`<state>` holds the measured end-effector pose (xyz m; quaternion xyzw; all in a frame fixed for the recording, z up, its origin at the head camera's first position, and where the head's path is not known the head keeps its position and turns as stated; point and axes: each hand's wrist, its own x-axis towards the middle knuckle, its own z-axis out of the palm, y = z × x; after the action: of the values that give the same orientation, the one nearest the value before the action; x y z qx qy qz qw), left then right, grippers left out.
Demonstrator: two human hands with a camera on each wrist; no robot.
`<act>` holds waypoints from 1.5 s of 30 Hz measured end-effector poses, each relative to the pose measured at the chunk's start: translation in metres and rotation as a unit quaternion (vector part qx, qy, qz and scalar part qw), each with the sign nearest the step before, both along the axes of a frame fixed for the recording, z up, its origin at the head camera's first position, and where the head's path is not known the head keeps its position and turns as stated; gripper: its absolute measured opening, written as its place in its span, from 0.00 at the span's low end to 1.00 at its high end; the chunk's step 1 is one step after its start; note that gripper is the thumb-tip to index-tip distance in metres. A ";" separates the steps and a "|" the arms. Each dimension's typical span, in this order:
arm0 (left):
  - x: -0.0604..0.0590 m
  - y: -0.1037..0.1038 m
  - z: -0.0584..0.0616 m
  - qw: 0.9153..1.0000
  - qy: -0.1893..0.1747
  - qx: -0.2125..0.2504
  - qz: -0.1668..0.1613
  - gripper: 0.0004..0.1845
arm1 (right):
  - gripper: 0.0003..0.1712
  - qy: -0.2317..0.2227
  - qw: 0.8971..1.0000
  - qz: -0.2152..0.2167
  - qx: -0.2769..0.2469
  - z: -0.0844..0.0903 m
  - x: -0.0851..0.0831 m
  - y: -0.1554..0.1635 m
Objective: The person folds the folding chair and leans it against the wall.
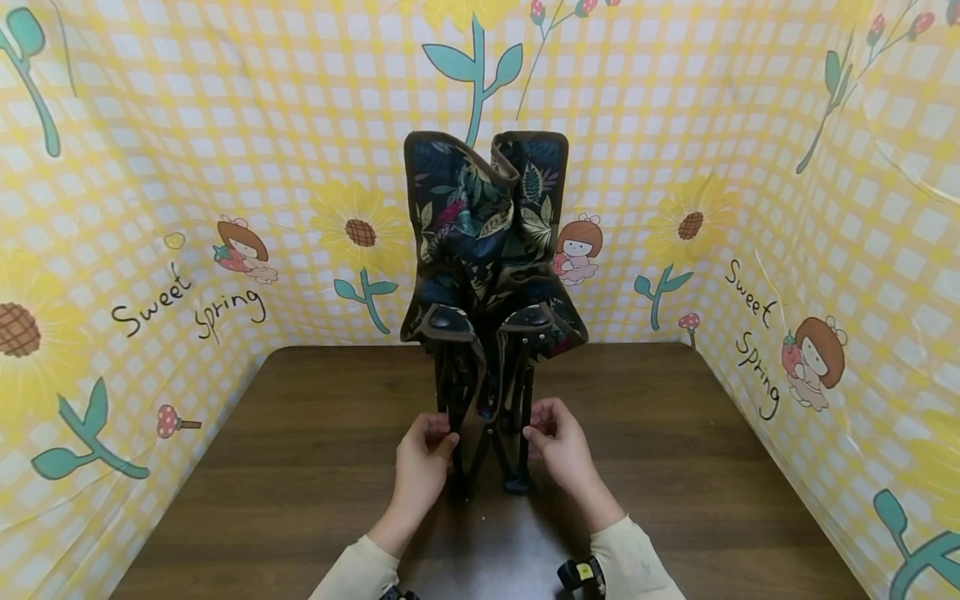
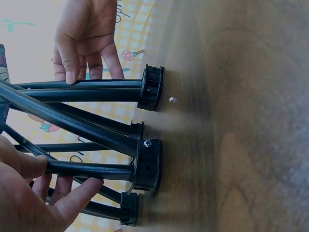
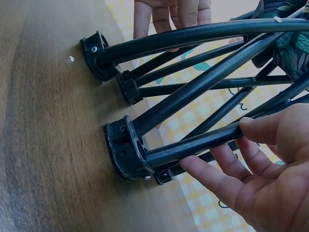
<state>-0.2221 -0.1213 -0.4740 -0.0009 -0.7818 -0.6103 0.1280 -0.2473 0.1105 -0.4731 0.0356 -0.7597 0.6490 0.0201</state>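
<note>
A small folding chair in dark leaf-and-flower fabric stands upright and partly folded on the table, its seat and back bunched together. My left hand pinches the black tube leg at the chair's left front, just above the foot. On the opposite side my right hand holds the right front leg between thumb and fingers. In the left wrist view, a leg tube lies between my left thumb and fingers. The right wrist view shows black plastic feet touching the table and crossed tubes between the legs.
The brown wooden table carries the chair. A yellow-checked cloth with flowers and cartoon figures hangs behind and along both sides. A tiny white speck lies on the tabletop near the feet.
</note>
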 end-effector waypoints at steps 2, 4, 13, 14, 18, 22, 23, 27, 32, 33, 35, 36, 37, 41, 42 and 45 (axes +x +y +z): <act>-0.001 0.000 -0.001 1.000 0.003 -0.001 0.000 0.11 | 0.17 0.005 1.000 0.001 -0.006 -0.001 -0.001 0.000; -0.003 0.000 -0.001 1.000 0.007 -0.002 0.000 0.11 | 0.16 0.011 1.000 0.004 -0.012 -0.002 -0.001 0.000; -0.005 0.000 -0.004 1.000 0.013 0.002 -0.005 0.10 | 0.15 0.029 0.999 0.008 -0.018 -0.004 -0.003 0.001; -0.006 0.000 -0.004 1.000 0.014 0.001 -0.006 0.10 | 0.15 0.031 0.999 0.008 -0.016 -0.004 -0.004 0.000; -0.008 0.000 -0.006 1.000 0.016 -0.001 -0.004 0.10 | 0.15 0.033 0.999 0.005 -0.017 -0.004 -0.004 0.000; -0.010 0.001 -0.007 1.000 0.012 0.002 -0.001 0.10 | 0.15 0.033 0.999 0.003 -0.017 -0.005 -0.005 -0.001; -0.010 0.001 -0.008 1.000 0.014 0.001 -0.001 0.10 | 0.15 0.034 0.999 0.003 -0.016 -0.005 -0.006 -0.001; -0.012 0.001 -0.009 1.000 0.019 0.005 -0.002 0.11 | 0.16 0.037 0.999 0.002 -0.015 -0.006 -0.007 -0.001; -0.013 0.001 -0.011 1.000 0.030 0.006 -0.002 0.11 | 0.15 0.037 0.999 0.001 -0.017 -0.007 -0.008 -0.001; -0.013 0.001 -0.011 1.000 0.030 0.006 -0.003 0.11 | 0.15 0.037 0.999 0.000 -0.016 -0.007 -0.008 -0.001; -0.013 0.001 -0.011 1.000 0.028 0.008 -0.004 0.11 | 0.15 0.036 0.999 -0.002 -0.016 -0.007 -0.009 -0.001; -0.013 0.001 -0.011 1.000 0.025 0.008 -0.004 0.11 | 0.15 0.036 0.999 -0.002 -0.016 -0.008 -0.009 -0.001; -0.014 0.001 -0.010 1.000 0.023 0.009 -0.004 0.11 | 0.15 0.036 0.999 -0.003 -0.016 -0.008 -0.010 -0.001; -0.009 0.003 0.001 1.000 0.020 0.009 -0.005 0.11 | 0.16 0.031 0.999 -0.002 -0.015 -0.007 -0.010 -0.001; -0.009 0.003 0.001 1.000 0.021 0.010 -0.005 0.11 | 0.16 0.029 0.999 -0.002 -0.014 -0.003 -0.009 -0.002; -0.010 0.003 0.001 1.000 0.020 0.010 -0.006 0.11 | 0.16 0.026 1.000 0.000 -0.013 0.010 -0.002 -0.004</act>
<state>-0.2324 -0.1180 -0.4728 -0.0161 -0.7727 -0.6190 0.1399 -0.2497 0.1062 -0.4635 0.0524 -0.7503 0.6578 0.0402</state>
